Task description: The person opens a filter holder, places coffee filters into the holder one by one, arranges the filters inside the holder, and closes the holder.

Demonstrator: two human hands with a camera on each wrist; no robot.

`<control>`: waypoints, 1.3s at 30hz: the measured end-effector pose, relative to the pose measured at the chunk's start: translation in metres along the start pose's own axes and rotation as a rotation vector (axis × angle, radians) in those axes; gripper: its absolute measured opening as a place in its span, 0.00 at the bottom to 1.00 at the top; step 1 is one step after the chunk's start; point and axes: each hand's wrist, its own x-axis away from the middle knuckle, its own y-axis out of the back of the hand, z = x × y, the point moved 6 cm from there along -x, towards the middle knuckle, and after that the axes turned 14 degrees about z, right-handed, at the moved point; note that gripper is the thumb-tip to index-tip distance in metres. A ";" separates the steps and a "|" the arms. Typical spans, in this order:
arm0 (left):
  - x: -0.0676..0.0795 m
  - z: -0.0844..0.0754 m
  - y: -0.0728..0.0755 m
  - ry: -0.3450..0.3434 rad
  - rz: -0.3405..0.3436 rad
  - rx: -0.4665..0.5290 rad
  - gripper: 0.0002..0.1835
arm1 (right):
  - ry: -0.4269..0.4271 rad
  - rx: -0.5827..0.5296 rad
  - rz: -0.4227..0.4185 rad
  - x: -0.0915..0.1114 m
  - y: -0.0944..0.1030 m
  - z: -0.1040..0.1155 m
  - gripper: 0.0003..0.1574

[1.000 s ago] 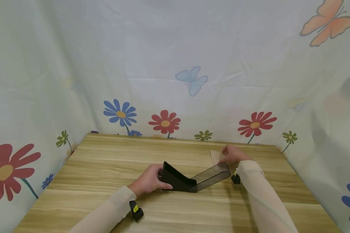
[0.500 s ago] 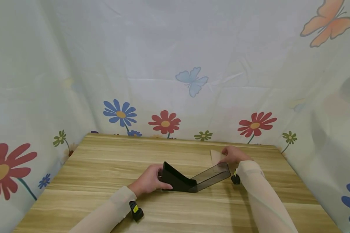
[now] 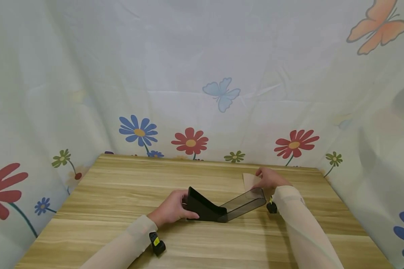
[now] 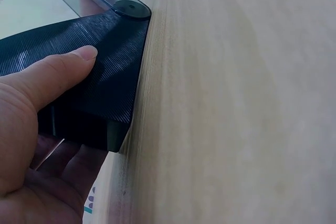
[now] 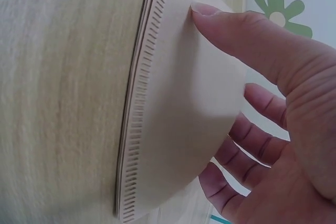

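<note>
My left hand [image 3: 172, 208] grips a black box [image 3: 203, 207] on the table, its thumb lying along the side in the left wrist view and the other fingers underneath or behind. A clear smoky lid [image 3: 244, 205], hinged to the box, is swung out to the right. Behind that lid, my right hand [image 3: 269, 179] pinches a thin stack of tan paper coffee filters [image 5: 184, 103]. The right thumb presses the front face and the fingers curl behind the stack. Crimped seams run along the filters' edge, which meets or nearly meets the wood. The inside of the box is hidden.
The wood-grain table [image 3: 148, 175] spans the work area. A white curtain [image 3: 175, 56] printed with flowers and butterflies hangs behind it and at both sides. Black wrist-worn devices [image 3: 157, 243] sit below the cuffs of the pale sleeves [image 3: 306, 224].
Both hands, the box and the filters keep their places. The curtain on the left has drifted outward, its printed red flower shifting left.
</note>
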 end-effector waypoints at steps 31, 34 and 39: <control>0.000 -0.001 0.000 0.033 0.002 -0.008 0.23 | 0.050 0.034 0.000 -0.025 -0.003 -0.022 0.21; 0.000 -0.001 0.001 0.028 -0.001 -0.020 0.22 | 0.071 0.024 0.005 -0.029 -0.001 -0.027 0.21; 0.000 0.000 0.001 0.013 -0.002 -0.023 0.22 | 0.090 -0.031 0.022 -0.028 0.003 -0.031 0.21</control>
